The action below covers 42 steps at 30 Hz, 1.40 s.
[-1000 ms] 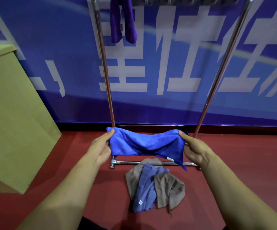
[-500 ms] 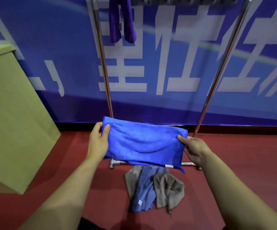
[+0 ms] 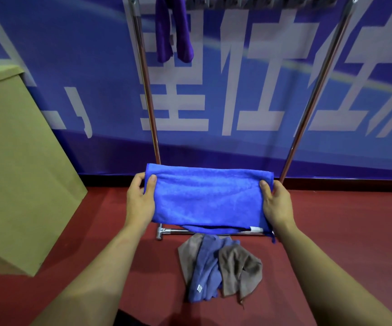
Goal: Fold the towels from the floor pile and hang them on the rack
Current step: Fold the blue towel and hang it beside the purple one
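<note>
I hold a bright blue towel [image 3: 207,198] stretched flat and folded over in front of me. My left hand [image 3: 140,201] grips its left edge and my right hand [image 3: 276,203] grips its right edge, thumbs on top. Below it on the red floor lies the pile [image 3: 218,267] of brown and pale blue towels. The metal rack [image 3: 148,95] stands behind, its two chrome posts rising to a top bar. A purple towel [image 3: 173,31] hangs over that bar near the left post.
A tan wooden box [image 3: 18,165] stands at the left on the red floor [image 3: 345,220]. A blue banner wall [image 3: 237,78] with white characters is right behind the rack. The rack's base bar [image 3: 166,231] lies on the floor just beyond the pile.
The blue towel was sagging and bunched between my hands; it has since been spread taut and flat, raised slightly, and my hands have moved a little further apart.
</note>
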Each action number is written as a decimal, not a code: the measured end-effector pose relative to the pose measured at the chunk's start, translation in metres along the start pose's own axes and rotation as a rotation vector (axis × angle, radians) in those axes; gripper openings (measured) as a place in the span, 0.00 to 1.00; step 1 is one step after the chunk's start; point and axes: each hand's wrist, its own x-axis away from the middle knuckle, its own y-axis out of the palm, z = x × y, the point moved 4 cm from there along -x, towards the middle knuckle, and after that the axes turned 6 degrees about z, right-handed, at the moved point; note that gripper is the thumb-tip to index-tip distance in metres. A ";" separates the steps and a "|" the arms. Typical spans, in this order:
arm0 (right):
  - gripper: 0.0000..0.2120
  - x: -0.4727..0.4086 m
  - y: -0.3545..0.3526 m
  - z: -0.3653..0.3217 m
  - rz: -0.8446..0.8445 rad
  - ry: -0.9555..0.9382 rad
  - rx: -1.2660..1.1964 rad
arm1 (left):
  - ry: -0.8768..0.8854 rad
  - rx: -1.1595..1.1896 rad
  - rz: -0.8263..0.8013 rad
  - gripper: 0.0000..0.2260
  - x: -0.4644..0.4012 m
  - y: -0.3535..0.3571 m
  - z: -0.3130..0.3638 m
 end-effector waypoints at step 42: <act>0.07 -0.001 -0.015 -0.013 0.135 0.141 -0.535 | -0.148 0.244 0.207 0.03 -0.008 -0.016 0.002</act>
